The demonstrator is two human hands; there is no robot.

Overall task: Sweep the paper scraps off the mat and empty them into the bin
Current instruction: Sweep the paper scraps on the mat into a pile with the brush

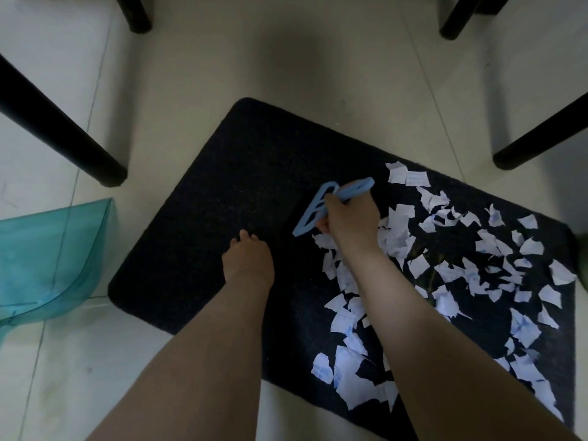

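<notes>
A dark mat lies on the pale floor. Several torn white paper scraps cover its right half; the left half is bare. My right hand is shut on the handle of a light blue hand brush, whose head rests on the mat at the left edge of the scraps. My left hand presses flat on the bare mat, fingers apart, a short way left of the brush. No bin is in view.
A translucent teal dustpan stands on the floor just off the mat's left edge. Black furniture legs stand at the left, top left, top right and right.
</notes>
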